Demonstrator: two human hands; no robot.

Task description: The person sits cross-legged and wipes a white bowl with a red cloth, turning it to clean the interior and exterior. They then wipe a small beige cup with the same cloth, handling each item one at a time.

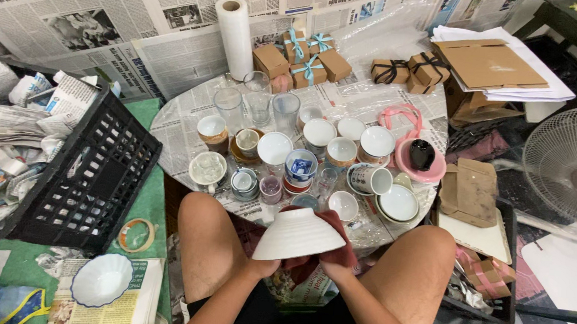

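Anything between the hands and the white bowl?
Only the dark red cloth. It lies between the right hand and the white bowl, wrapped around the bowl's far and right side. The left hand grips the bowl's near rim directly, with nothing visible in between.
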